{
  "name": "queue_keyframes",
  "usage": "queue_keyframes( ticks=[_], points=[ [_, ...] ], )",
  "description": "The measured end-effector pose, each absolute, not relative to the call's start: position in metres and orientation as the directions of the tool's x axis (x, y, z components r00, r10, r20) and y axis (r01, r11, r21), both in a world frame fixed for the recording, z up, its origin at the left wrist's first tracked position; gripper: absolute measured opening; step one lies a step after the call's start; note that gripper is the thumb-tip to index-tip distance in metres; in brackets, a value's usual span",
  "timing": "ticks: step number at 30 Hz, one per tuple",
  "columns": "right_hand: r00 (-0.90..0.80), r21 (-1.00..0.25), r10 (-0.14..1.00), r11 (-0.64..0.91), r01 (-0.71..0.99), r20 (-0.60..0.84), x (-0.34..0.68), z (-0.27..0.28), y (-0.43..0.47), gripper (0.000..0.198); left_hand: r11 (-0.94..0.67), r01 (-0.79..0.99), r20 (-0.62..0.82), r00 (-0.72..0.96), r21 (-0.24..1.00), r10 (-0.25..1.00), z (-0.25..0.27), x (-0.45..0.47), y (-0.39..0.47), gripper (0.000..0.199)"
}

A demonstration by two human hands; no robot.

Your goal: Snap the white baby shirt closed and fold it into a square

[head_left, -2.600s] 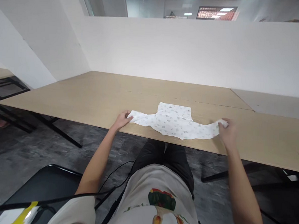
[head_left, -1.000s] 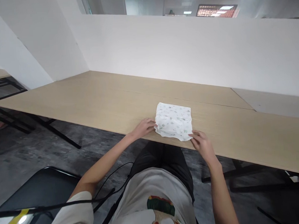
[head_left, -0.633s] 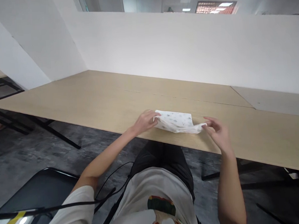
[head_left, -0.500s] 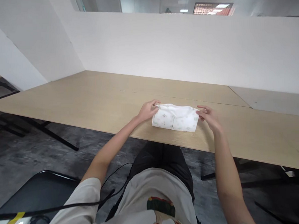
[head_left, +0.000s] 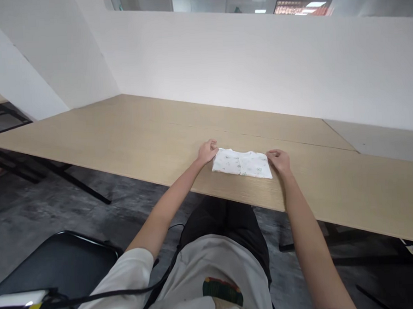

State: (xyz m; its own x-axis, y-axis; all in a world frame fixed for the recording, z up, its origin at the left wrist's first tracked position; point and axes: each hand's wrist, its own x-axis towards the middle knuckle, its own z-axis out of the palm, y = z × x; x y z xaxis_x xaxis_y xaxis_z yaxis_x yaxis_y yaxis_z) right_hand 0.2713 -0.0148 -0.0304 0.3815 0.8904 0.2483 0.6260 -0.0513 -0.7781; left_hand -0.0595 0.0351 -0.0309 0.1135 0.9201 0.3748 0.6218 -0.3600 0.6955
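A small white shirt (head_left: 241, 163) with tiny coloured prints lies folded into a flat rectangle near the table's front edge. Its neckline dips in the middle of the far edge, and a seam or opening runs down the front. My left hand (head_left: 207, 152) is at the far left corner, thumb and fingers closed on the cloth. At the far right corner, my right hand (head_left: 279, 160) pinches the fabric between thumb and fingertips. The underside of the shirt is hidden.
The wooden table (head_left: 139, 135) stretches to both sides, with a white wall (head_left: 215, 62) behind it. A black chair (head_left: 67, 263) stands at my left, holding a white device (head_left: 18, 302). A black cable (head_left: 106, 295) crosses by my left arm.
The shirt's raised, rumpled far edge now lies flatter and its neckline shows clearly. My right hand has come slightly inward and its spread fingers have closed at the corner.
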Motion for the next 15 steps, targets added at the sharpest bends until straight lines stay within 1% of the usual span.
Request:
queue_keyframes(
  ticks=[3, 5, 6, 8, 11, 13, 15],
  points=[
    [0.405, -0.708, 0.845, -0.044, 0.704, 0.35, 0.267, -0.029, -0.019, 0.032, -0.302, 0.612, 0.373, 0.012, 0.731, 0.928, -0.031, -0.06, 0.038, 0.037],
    [0.42, -0.681, 0.814, -0.041, 0.731, 0.402, 0.264, -0.029, -0.021, 0.031, -0.301, 0.596, 0.367, 0.012, 0.744, 0.93, -0.032, -0.061, 0.038, 0.031],
    [0.42, -0.673, 0.806, -0.037, 0.739, 0.417, 0.262, -0.029, -0.022, 0.032, -0.313, 0.591, 0.361, 0.04, 0.743, 0.932, -0.032, -0.061, 0.037, 0.03],
    [0.394, -0.657, 0.811, -0.015, 0.753, 0.433, 0.261, -0.03, -0.022, 0.035, -0.358, 0.595, 0.35, 0.134, 0.719, 0.927, -0.031, -0.062, 0.036, 0.035],
    [0.279, -0.621, 0.859, 0.056, 0.782, 0.429, 0.26, -0.032, -0.02, 0.035, -0.437, 0.626, 0.345, 0.271, 0.646, 0.899, -0.031, -0.062, 0.034, 0.041],
    [0.181, -0.57, 0.898, 0.091, 0.816, 0.402, 0.26, -0.032, -0.019, 0.031, -0.468, 0.644, 0.347, 0.315, 0.606, 0.883, -0.031, -0.062, 0.034, 0.039],
    [0.132, -0.522, 0.922, 0.084, 0.849, 0.364, 0.259, -0.031, -0.018, 0.027, -0.473, 0.651, 0.343, 0.328, 0.593, 0.88, -0.031, -0.063, 0.034, 0.037]
  ],
)
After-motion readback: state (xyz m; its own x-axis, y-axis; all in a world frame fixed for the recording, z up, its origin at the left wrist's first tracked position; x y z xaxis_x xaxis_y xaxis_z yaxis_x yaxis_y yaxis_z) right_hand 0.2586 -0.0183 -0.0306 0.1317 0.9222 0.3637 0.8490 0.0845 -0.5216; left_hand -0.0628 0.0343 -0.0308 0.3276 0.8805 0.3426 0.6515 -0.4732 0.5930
